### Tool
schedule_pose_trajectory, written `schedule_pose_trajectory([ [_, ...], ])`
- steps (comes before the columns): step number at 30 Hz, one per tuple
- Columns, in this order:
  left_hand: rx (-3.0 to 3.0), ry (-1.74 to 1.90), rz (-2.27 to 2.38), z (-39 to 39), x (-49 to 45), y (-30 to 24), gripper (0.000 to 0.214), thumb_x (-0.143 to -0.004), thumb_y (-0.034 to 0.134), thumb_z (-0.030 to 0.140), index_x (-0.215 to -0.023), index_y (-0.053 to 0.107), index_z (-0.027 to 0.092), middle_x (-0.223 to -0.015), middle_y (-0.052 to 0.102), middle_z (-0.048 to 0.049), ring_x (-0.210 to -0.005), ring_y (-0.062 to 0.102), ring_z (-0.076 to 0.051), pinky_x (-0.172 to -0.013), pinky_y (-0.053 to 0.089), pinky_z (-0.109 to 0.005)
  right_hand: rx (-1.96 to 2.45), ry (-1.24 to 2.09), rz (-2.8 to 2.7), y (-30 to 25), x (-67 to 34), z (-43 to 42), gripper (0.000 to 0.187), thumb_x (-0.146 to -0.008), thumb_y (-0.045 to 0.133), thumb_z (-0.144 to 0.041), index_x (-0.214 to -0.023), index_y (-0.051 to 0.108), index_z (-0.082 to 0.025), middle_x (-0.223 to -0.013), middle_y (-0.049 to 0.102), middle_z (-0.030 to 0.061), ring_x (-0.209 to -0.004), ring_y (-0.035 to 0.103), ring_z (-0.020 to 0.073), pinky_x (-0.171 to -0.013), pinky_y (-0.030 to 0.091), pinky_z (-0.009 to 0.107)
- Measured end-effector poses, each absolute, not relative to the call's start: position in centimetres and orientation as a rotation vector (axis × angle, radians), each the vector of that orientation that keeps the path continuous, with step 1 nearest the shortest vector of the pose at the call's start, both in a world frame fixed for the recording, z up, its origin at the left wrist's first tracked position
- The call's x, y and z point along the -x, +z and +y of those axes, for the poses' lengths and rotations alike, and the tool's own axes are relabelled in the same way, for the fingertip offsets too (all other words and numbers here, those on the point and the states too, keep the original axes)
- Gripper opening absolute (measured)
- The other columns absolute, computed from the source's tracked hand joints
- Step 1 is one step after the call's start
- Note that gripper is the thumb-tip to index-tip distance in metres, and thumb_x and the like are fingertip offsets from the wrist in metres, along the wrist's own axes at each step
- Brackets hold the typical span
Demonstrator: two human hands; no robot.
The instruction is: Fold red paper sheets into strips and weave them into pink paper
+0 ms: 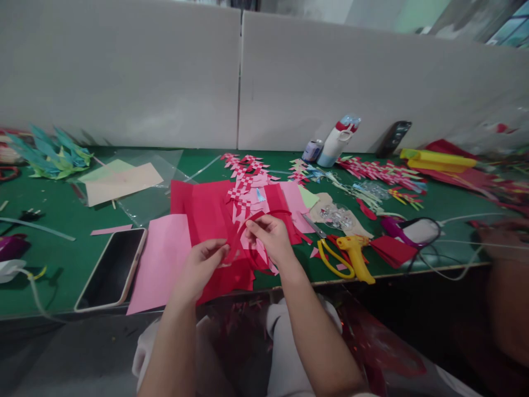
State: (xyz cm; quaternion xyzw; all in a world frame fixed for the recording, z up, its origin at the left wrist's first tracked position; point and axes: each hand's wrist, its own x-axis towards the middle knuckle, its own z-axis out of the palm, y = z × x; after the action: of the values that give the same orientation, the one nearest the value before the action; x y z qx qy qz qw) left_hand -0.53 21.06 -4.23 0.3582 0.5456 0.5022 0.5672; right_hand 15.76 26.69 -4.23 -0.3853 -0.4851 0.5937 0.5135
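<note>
Thin red paper strips (236,241) curve between my two hands, above the sheets on the table. My left hand (202,266) is closed in a pinch at the lower left end of the strips. With thumb and fingers pressed together, my right hand (271,236) grips them a little higher on the right. A loop hangs below the right hand. Under my hands lie red paper sheets (204,212), and a pink sheet (163,259) is to the left. Just beyond are woven red-and-pink paper strips (243,179).
A phone (111,270) lies left of the pink sheet. Yellow-handled scissors (335,259) and a yellow glue gun (354,256) sit at the right front edge. A white bottle (336,144) and a can (312,150) stand behind. Another person's arm (506,281) is at far right.
</note>
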Motion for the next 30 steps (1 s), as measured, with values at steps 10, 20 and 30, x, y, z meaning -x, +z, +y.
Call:
schedule_pose_trajectory([
  [10, -0.919, 1.254, 1.286, 21.0, 0.2, -3.8, 0.036, -0.063, 0.078, 0.044, -0.082, 0.072, 0.015, -0.061, 0.063, 0.0003, -0.054, 0.052, -0.011, -0.052, 0.043, -0.023, 0.908, 1.656, -1.437, -4.4, -15.4, 26.7, 0.027, -0.065, 0.078, -0.040, -0.061, 0.067, -0.015, -0.057, 0.064, -0.0007, -0.058, 0.058, 0.0114, -0.062, 0.044, 0.024],
  [20, -0.846, 1.331, 1.181, 21.2, -0.9, -5.0, 0.037, -0.067, 0.075, 0.046, -0.091, 0.073, 0.018, -0.077, 0.074, -0.0045, -0.072, 0.068, -0.019, -0.078, 0.053, -0.034, 1.054, 1.598, -1.126, -5.5, -13.8, 26.9, 0.041, -0.046, 0.088, -0.035, -0.066, 0.057, -0.016, -0.056, 0.056, -0.0052, -0.053, 0.053, 0.0097, -0.054, 0.045, 0.023],
  [30, -0.740, 1.236, 1.165, 21.2, -1.3, -4.3, 0.037, -0.067, 0.074, 0.049, -0.083, 0.073, 0.016, -0.079, 0.074, -0.0102, -0.079, 0.070, -0.025, -0.066, 0.057, -0.034, 0.997, 1.609, -1.014, -5.5, -14.0, 26.9, 0.041, -0.043, 0.088, -0.033, -0.066, 0.059, -0.016, -0.059, 0.057, -0.0050, -0.054, 0.051, 0.0084, -0.052, 0.042, 0.022],
])
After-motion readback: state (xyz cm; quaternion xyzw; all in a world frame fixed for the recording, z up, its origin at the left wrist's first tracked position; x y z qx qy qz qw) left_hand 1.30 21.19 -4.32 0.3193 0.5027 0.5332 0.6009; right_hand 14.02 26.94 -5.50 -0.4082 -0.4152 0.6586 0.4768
